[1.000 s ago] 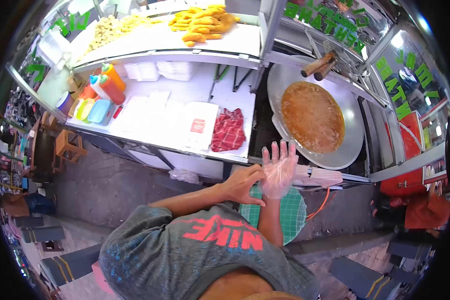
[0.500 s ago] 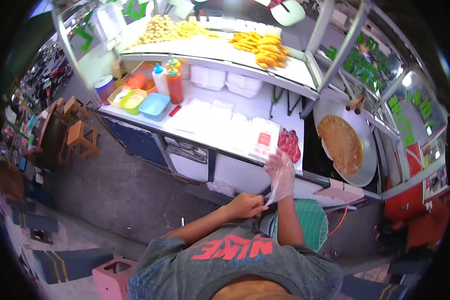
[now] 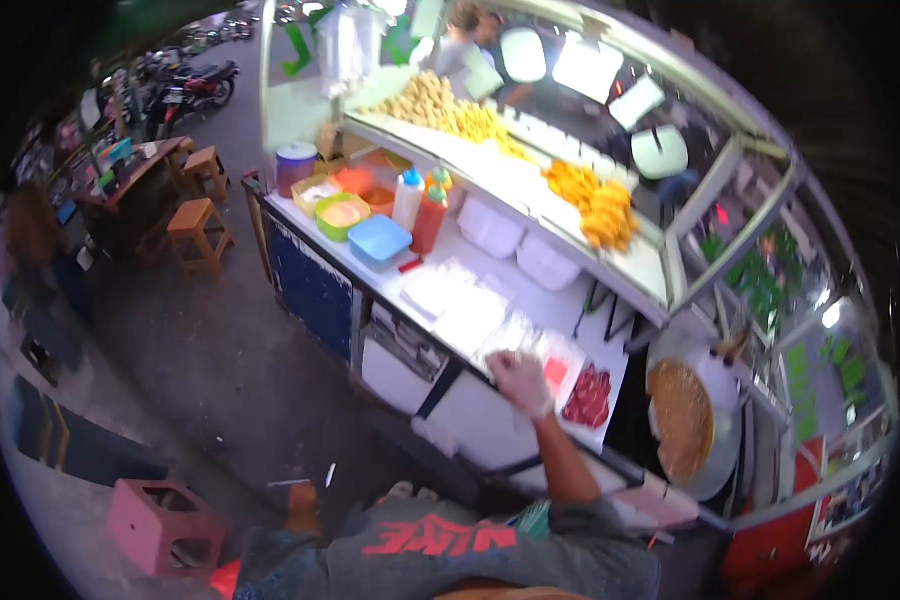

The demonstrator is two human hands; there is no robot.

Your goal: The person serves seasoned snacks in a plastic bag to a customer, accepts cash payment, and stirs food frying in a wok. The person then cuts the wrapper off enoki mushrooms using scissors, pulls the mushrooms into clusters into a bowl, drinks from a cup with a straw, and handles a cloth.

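My right hand (image 3: 520, 382), in a clear plastic glove, is above the counter's front edge with its fingers curled in. What it may hold is hidden. Under and beside it lie white sheets or packets (image 3: 467, 312) and a white packet with a red print (image 3: 556, 371). Dark red, glossy-looking pieces (image 3: 587, 395) lie just right of it; I cannot tell their kind. Low at my left side, my left hand (image 3: 303, 497) hangs near my shirt, small and blurred, its fingers unclear.
On the counter stand sauce bottles (image 3: 429, 221), a blue tub (image 3: 379, 239) and white food boxes (image 3: 492, 225). Golden fried food (image 3: 592, 205) sits on the shelf above. A large wok (image 3: 722, 440) of brown frying food is at right. A pink stool (image 3: 160, 527) stands behind left.
My left hand has let go of the right hand's glove and dropped to my left side. My right hand has moved left over the counter, fingers now curled. The view has turned.
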